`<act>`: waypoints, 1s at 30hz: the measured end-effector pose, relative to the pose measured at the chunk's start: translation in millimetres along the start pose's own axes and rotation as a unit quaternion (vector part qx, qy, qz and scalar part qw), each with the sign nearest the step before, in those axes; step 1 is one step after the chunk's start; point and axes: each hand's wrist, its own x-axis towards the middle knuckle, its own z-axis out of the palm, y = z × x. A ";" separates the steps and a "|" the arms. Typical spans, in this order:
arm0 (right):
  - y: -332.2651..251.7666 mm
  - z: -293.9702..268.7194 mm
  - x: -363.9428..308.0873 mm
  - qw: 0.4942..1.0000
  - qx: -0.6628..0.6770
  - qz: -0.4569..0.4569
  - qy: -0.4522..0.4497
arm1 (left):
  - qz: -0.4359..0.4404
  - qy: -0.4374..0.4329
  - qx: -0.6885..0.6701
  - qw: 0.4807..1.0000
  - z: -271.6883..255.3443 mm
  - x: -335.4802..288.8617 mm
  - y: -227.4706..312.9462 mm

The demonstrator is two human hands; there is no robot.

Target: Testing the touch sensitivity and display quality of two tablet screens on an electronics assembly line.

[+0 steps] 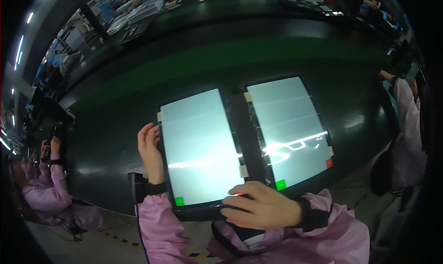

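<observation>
Two flat touch-screen tablets with lit, pale screens lie side by side in front of me. At the left tablet (198, 139), my left hand (150, 151) has its fingers curled against the left edge, with the fingertips partly hidden there. My right hand (263, 206) reaches over that tablet's lower right corner, fingers apart, one fingertip at a red patch (240, 194) on the screen. A green patch (179, 201) shows in its lower left corner. The right tablet (290, 125), untouched, carries a green patch (281, 184) and a red patch (329, 163). Pale tape tabs (243, 171) stick to the tablets' edges.
A dark green bench (110, 125) lies under the tablets. Another person's hands (54, 146) are at the far left, and a pink sleeve (406, 100) shows at the right. Stacked flat parts (138, 15) stand across the bench. Striped tape (122, 237) marks the floor.
</observation>
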 end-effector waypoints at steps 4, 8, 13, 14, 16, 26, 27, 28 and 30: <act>1.3 39.4 17.3 0.997 -0.062 -0.015 -0.053 | -0.001 -0.001 0.005 1.000 0.0 -2.0 1.9; 5.2 42.7 17.8 0.997 -0.044 0.001 -0.060 | -0.005 -0.007 0.010 1.000 0.9 -4.6 0.6; -0.2 42.2 23.7 0.998 -0.044 0.046 -0.031 | -0.016 -0.009 -0.015 1.000 -3.7 -3.7 2.7; -1.5 40.1 24.8 0.997 -0.027 0.073 0.001 | -0.025 -0.010 -0.039 0.999 -3.8 -3.2 3.8; -0.1 29.7 26.0 0.993 -0.019 0.113 0.029 | -0.034 -0.015 -0.049 0.998 -1.9 -3.0 4.5; 4.2 21.9 42.5 0.960 0.057 0.213 0.174 | -0.036 -0.009 -0.036 0.999 -1.2 -1.2 6.5; 6.1 21.3 44.9 0.949 0.079 0.229 0.200 | -0.034 -0.010 -0.037 0.999 -1.6 -1.2 5.6; 7.8 20.7 46.5 0.949 0.078 0.228 0.201 | -0.038 -0.007 -0.039 0.999 -2.7 -1.6 4.6; 10.0 19.1 49.3 0.924 0.093 0.272 0.254 | -0.040 -0.005 -0.041 0.998 -3.2 -1.2 3.5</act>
